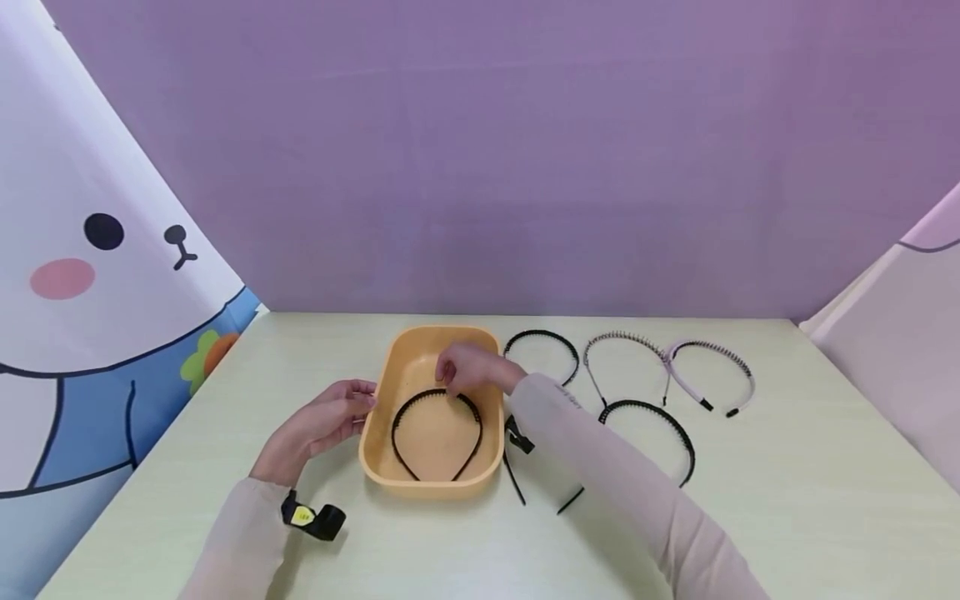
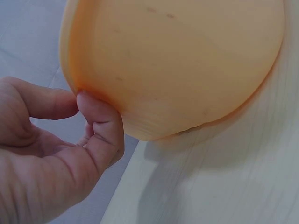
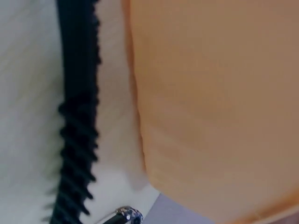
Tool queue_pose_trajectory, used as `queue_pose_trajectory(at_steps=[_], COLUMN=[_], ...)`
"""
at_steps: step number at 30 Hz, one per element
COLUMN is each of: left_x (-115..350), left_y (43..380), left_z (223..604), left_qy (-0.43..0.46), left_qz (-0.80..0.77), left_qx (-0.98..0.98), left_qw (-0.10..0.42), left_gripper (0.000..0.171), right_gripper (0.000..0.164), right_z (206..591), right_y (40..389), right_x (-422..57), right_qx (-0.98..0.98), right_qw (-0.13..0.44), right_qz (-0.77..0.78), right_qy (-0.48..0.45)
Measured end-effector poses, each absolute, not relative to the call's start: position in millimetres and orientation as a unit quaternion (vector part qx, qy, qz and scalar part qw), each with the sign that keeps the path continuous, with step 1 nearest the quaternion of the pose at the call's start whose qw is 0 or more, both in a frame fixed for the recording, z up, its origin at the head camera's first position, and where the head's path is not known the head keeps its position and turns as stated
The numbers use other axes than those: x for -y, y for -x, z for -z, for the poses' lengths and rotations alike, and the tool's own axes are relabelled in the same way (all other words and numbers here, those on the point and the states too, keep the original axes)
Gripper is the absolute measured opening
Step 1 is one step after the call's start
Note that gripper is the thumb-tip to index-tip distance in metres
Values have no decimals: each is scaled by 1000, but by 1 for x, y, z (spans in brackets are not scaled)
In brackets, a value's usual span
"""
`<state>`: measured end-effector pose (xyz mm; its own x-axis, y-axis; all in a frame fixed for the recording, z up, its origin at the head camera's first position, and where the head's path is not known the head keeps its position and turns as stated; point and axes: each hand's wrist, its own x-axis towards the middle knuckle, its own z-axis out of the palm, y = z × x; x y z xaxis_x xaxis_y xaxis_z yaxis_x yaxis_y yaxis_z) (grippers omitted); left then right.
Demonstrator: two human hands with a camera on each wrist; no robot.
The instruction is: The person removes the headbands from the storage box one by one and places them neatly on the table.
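Observation:
A black toothed headband (image 1: 400, 417) is inside an orange plastic basin (image 1: 432, 492), its arch toward the far side and its ends by the near wall. My right hand (image 1: 468, 367) reaches into the basin with curled fingers at the top of that headband, seeming to pinch it; the exact contact is partly hidden. At the basin's left side, my left hand (image 1: 330, 417) pinches the rim between thumb and finger. The left wrist view shows this hand (image 2: 70, 135) close up on the basin wall (image 2: 187, 70). No fingers appear in the right wrist view.
Right of the basin lie a black headband (image 1: 540, 332), a nearer black one (image 1: 686, 437), a thin spiral-toothed one (image 1: 622, 335) and a pale purple one (image 1: 686, 386). My right forearm crosses above some of them. A purple backdrop (image 1: 525, 167) borders the table's far edge.

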<state>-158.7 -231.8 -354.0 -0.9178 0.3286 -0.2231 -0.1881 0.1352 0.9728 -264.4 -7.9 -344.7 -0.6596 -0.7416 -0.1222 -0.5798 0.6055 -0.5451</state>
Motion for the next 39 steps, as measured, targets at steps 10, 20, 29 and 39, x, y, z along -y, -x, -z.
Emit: queue_pose_trajectory(at_steps=[10,20,29,39], left_x=[231,230,231,229], left_y=[157,156,155,156], left_z=[352,352,352,352], left_qy=[-47,-49,-45,-36], left_qz=[-657,-656,-652,-648], left_qx=[-727,-729,-733,-737], left_qw=[195,192,190,188], left_gripper=[39,39,39,37], right_gripper=[23,22,22,20], right_z=[348,348,344,323], right_y=[263,263,264,269], right_x=[11,7,7,-1], right_qx=[-874,-863,-839,-838], right_qw=[211,230,261,261], right_qz=[255,284,342,339], right_qy=[356,350,333,339])
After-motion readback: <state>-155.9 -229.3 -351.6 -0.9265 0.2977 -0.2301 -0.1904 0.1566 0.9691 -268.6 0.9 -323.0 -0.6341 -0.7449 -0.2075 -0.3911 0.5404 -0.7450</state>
